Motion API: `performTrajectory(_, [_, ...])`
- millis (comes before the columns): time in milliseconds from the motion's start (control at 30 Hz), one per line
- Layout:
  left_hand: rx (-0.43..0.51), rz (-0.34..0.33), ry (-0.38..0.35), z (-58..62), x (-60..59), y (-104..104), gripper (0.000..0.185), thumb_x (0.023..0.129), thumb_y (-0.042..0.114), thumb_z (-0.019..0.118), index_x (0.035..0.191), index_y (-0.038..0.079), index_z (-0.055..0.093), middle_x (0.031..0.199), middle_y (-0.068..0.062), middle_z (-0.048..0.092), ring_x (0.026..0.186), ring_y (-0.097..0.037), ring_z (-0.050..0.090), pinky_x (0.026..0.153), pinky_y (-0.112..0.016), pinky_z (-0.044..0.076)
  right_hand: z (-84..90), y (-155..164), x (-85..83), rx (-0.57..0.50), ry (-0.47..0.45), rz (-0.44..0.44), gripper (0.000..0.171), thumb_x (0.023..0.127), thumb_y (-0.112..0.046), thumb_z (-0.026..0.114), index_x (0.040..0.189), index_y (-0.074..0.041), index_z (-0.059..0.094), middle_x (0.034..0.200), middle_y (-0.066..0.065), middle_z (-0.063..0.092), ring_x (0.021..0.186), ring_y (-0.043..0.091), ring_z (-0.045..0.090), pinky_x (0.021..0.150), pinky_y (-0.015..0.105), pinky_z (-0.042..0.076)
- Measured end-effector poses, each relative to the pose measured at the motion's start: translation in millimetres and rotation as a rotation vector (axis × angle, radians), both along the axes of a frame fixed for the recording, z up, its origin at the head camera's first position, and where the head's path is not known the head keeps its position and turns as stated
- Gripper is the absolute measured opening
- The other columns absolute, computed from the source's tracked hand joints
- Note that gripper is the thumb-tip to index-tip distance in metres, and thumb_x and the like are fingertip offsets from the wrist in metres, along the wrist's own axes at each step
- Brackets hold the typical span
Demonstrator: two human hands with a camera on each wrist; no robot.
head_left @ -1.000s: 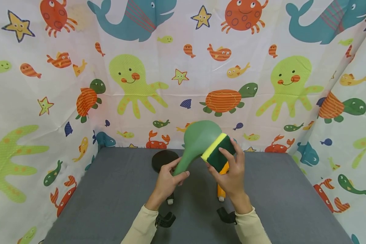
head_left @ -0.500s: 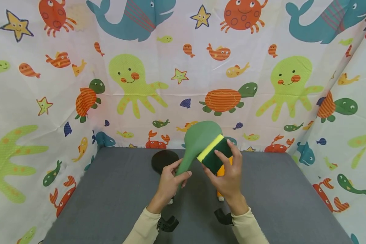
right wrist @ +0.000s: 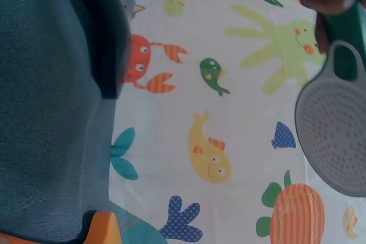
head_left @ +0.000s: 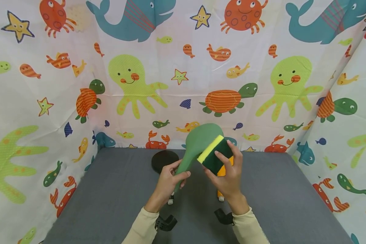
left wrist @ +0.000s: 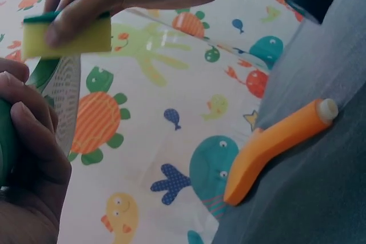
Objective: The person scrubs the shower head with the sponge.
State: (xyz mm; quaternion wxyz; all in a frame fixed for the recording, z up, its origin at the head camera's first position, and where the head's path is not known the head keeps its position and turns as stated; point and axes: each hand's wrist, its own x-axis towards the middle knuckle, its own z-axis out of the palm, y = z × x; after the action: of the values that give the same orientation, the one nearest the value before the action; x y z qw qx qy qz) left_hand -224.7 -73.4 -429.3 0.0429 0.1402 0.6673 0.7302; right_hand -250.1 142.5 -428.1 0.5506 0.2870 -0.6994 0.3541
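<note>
The left hand (head_left: 167, 181) grips the narrow green handle of a green strainer ladle (head_left: 201, 140), its fingers (left wrist: 31, 141) curled tightly around the handle. The ladle is held up in the air above the middle of the grey worktop (head_left: 109, 200), with its round head tilted up and away toward the back wall. In the right wrist view the inside of the head shows as a grey dotted sieve (right wrist: 334, 141).

The right hand (head_left: 228, 176) holds a sponge (head_left: 215, 154) — yellow on one side, dark green on the other — pinched between the thumb and the other fingers (left wrist: 74, 18). The yellow side lies against the right edge of the ladle head.

Below the hands an orange tool (left wrist: 274, 144) with a white tip lies flat on the worktop, mostly hidden in the head view. A black round disc (head_left: 164, 160) lies near the back edge of the worktop, just left of the ladle and apart from it.

The worktop is closed on three sides by a curtain (head_left: 79, 84) printed with sea animals, which meets the back and side edges. To the left and right of the hands, wide bare grey surface reaches out to the curtain — the front part near the sleeves is bare too.
</note>
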Motion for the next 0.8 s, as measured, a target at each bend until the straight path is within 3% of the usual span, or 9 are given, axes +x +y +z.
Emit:
performTrajectory(300, [-0.040,-0.065,0.017,-1.8,-5.2,-14.0,0.051,0.089,0.016,0.070,0.138,0.014,0.056,0.084,-0.008,0.060,0.056,-0.013,0.052,0.055,-0.027,0.047,5.8,16.4,-6.0,-0.140,-0.064,0.148,0.066,0.081,-0.051,0.076,0.111,0.006,0.064,0.137,0.037,0.044,0.124,0.046,0.047,0.106,0.025,0.041])
performTrajectory(533, [-0.035,-0.071,0.020,-4.8,-7.6,-19.8,0.050,0.088,0.014,0.070,0.136,0.014,0.058,0.081,-0.007,0.060,0.055,-0.013,0.052,0.054,-0.026,0.047,8.1,21.8,-1.5,-0.112,-0.139,0.202,0.068,0.081,-0.052,0.075,0.113,0.007,0.063,0.141,0.036,0.042,0.127,0.045,0.045,0.107,0.023,0.041])
performTrajectory(800, [-0.003,-0.073,0.010,-6.5,-10.0,-21.5,0.050,0.088,0.015,0.070,0.136,0.015,0.058,0.079,-0.005,0.061,0.054,-0.013,0.052,0.054,-0.026,0.046,12.8,14.2,6.0,-0.065,-0.134,0.189,0.064,0.082,-0.053,0.073,0.114,0.002,0.065,0.142,0.034,0.043,0.127,0.044,0.045,0.105,0.021,0.042])
